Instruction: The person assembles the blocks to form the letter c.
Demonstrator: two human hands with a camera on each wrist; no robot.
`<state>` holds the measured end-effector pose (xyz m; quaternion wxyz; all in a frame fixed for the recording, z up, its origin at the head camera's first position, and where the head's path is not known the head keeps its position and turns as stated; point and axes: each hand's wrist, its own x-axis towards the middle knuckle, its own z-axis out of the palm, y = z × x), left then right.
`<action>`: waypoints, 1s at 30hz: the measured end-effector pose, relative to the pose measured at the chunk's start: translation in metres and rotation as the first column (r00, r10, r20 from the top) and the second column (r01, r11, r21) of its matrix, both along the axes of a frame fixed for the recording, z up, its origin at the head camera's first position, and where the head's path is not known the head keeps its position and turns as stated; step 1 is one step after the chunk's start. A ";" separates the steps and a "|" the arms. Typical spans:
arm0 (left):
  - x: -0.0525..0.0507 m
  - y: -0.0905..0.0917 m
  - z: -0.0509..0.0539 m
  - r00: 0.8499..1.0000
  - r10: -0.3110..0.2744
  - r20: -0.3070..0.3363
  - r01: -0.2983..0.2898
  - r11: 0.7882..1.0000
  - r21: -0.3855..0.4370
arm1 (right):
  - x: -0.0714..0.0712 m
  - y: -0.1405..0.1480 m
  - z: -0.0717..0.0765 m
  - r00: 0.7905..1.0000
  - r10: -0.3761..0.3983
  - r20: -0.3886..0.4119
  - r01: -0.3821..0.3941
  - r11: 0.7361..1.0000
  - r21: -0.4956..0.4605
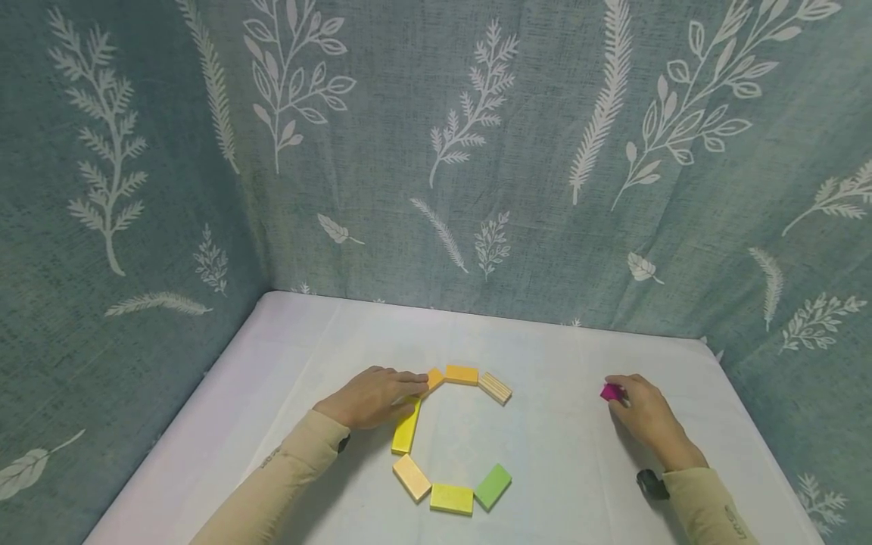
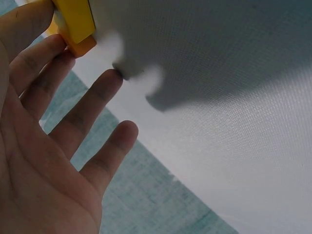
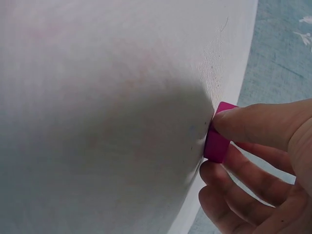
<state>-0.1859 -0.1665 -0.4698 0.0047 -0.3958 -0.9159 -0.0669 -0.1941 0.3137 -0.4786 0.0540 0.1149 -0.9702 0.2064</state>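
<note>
My left hand (image 1: 371, 397) lies over the upper left of a C-shaped row of blocks, its fingertips at an orange block (image 1: 434, 378) and its thumb by a long yellow block (image 1: 406, 430). In the left wrist view the thumb touches the yellow block (image 2: 77, 19), two fingertips meet the orange block (image 2: 83, 47), and the other two fingers extend free. Out to the right, my right hand (image 1: 647, 416) pinches a magenta block (image 1: 610, 392) between thumb and fingers. The right wrist view shows this magenta block (image 3: 218, 139) close to the white cloth.
Further blocks in the row are orange (image 1: 462, 375), striped wood (image 1: 495, 388), peach (image 1: 412, 478), yellow (image 1: 452, 499) and green (image 1: 493, 486). The row's gap faces right. White cloth (image 1: 552, 454) covers the table, and a teal leaf-patterned curtain (image 1: 409, 151) hangs behind.
</note>
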 end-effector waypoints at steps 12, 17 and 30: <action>0.001 0.000 0.001 1.000 -0.002 -0.003 0.002 1.000 0.003 | 0.005 -0.009 -0.001 0.990 0.004 -0.139 -0.014 0.998 -0.068; 0.001 0.000 0.003 1.000 -0.005 0.001 0.005 1.000 0.003 | 0.008 -0.020 0.007 0.961 0.075 -0.264 -0.100 0.992 -0.081; 0.001 0.000 0.002 1.000 -0.007 0.003 0.007 1.000 0.019 | 0.020 -0.053 0.017 0.867 0.254 -0.428 -0.318 0.944 -0.085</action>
